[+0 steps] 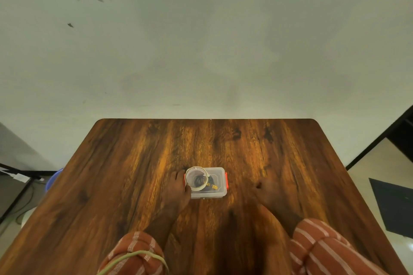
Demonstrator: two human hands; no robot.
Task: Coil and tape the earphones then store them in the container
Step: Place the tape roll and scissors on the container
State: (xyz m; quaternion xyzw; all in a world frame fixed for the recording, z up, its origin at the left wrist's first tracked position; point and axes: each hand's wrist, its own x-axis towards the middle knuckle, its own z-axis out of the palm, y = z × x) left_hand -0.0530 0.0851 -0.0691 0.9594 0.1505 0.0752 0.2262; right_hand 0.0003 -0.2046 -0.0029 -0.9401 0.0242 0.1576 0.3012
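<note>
Here, left hand (pixel 178 187) gripping tape roll (pixel 196 178) over lidded container (pixel 220 193), right hand (pixel 267 192) loosely curled, empty on table (pixel 134 174).

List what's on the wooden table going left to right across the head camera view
left hand → tape roll → clear container with orange latches → right hand, resting apart from the container.

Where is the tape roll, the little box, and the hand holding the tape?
tape roll (pixel 196 178): head view, on its pale rim.
container (pixel 220 191): head view, on its clear lid near the right.
left hand (pixel 177 187): head view, on the back of the hand.
</note>
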